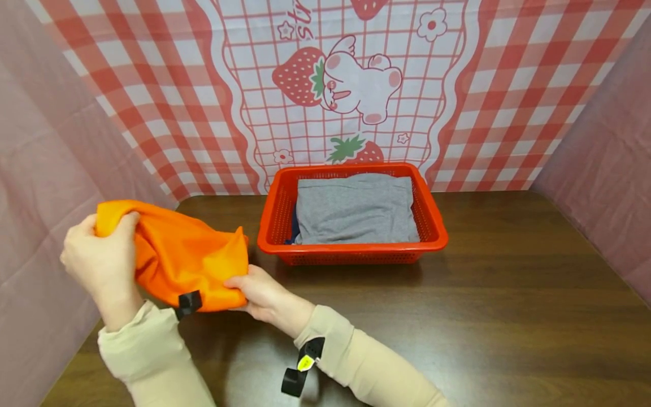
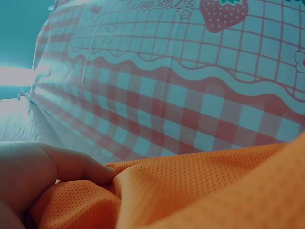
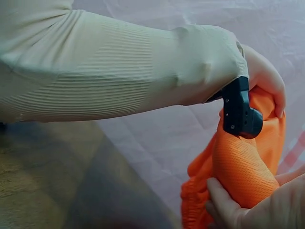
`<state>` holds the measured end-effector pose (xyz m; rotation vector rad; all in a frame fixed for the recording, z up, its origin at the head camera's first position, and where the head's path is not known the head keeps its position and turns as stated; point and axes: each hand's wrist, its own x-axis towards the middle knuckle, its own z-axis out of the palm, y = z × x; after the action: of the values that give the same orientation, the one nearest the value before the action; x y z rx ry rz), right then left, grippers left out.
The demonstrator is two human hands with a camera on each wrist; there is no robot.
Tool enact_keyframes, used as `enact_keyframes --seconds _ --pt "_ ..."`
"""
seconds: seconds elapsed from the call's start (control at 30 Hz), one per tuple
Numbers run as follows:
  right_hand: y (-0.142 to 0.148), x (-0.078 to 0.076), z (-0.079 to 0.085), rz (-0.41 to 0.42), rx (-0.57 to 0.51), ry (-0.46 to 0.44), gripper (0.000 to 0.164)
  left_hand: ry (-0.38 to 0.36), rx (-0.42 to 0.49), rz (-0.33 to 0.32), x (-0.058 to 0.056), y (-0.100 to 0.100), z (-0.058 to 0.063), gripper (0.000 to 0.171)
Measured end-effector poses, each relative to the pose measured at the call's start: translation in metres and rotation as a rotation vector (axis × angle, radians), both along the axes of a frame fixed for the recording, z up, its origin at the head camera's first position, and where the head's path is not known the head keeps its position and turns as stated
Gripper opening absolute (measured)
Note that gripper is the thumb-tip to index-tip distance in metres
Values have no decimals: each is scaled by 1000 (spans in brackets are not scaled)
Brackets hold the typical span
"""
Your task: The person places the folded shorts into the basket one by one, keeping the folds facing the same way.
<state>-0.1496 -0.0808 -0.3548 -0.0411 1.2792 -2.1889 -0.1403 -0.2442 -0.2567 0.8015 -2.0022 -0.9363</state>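
Note:
Both hands hold up a bunched orange mesh cloth garment [image 1: 178, 254] over the left part of the table. My left hand [image 1: 104, 260] grips its upper left end, with the thumb in front of the fabric. At the lower right corner my right hand [image 1: 267, 297] pinches the cloth between thumb and fingers. In the left wrist view, a finger [image 2: 78, 164] presses into a fold of the mesh. The right wrist view shows the orange garment [image 3: 245, 164] hanging in folds between the hands, with a gathered edge low on its left.
A red plastic basket [image 1: 351, 247] stands at the back middle of the wooden table [image 1: 483, 316]. In it lies a folded grey cloth [image 1: 356, 209], with a dark blue piece [image 1: 295, 226] beneath. A checked strawberry-print curtain [image 1: 432, 85] hangs behind, and pinkish cloth walls flank the table.

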Motion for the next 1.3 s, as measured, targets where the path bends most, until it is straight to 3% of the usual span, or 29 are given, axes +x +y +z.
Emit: enact_keyframes --seconds 0.2,0.4,0.7,0.97,1.13,1.3 --pt "-2 -1 14 7 74 57 29 93 13 76 8 0 5 24" --pt "1 -4 26 6 150 122 27 184 14 102 12 1 7 7" --pt "11 -16 44 -4 154 199 30 264 65 138 16 6 13 15" --pt "26 -25 61 -11 126 249 31 399 114 124 21 13 18 24" --pt "32 -30 68 -7 124 269 32 404 96 128 23 15 20 28" --pt "38 -37 70 -1 112 278 33 392 108 101 21 19 20 19"
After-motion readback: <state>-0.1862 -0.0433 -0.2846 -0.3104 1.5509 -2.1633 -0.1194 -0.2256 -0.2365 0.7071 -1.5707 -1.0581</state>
